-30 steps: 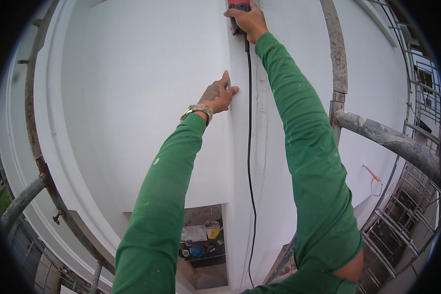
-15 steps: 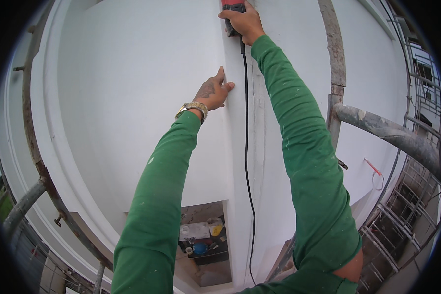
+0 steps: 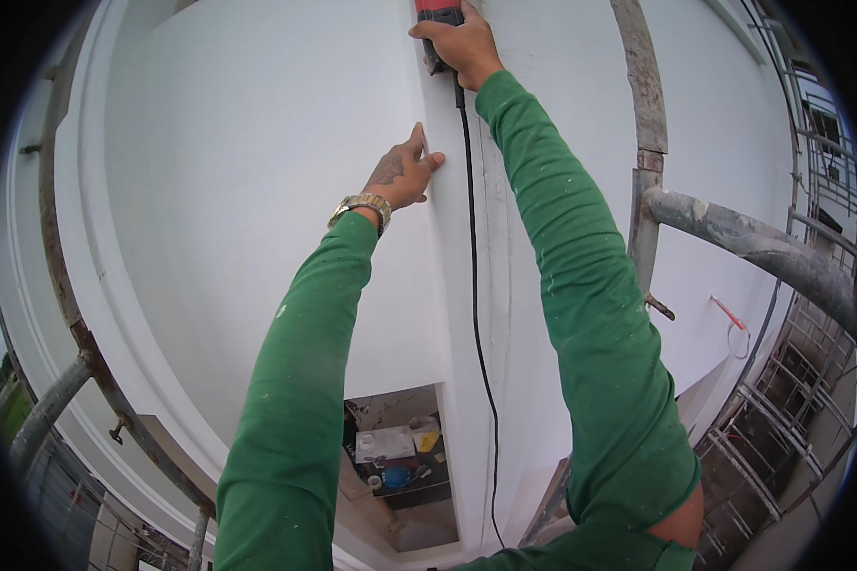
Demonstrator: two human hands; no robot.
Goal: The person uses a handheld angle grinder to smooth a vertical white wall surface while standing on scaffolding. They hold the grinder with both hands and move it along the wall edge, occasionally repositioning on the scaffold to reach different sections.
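Observation:
At the top of the view my right hand [image 3: 468, 49] is wrapped around a red and black corded power tool [image 3: 438, 17]. The tool's upper end is cut off by the frame, so its exact kind is hidden. From its lower end a black cord [image 3: 474, 266] hangs down along the white wall. Lower and to the left, my left hand [image 3: 402, 175] rests at the vertical corner edge of the white wall [image 3: 257, 171]. Its index finger points up along the edge and its thumb stands apart, with nothing held.
Metal scaffold tubes stand on both sides, with a thick horizontal pipe [image 3: 733, 233] at right and a rusty upright [image 3: 52, 209] at left. Below, an opening shows a cluttered surface with a blue round item [image 3: 396, 477]. A red-handled item [image 3: 727, 310] is at the right wall.
Both hands and the power tool appear slightly farther left in the view, as does much of the scene. Each hand keeps its pose, and the right hand still holds the tool.

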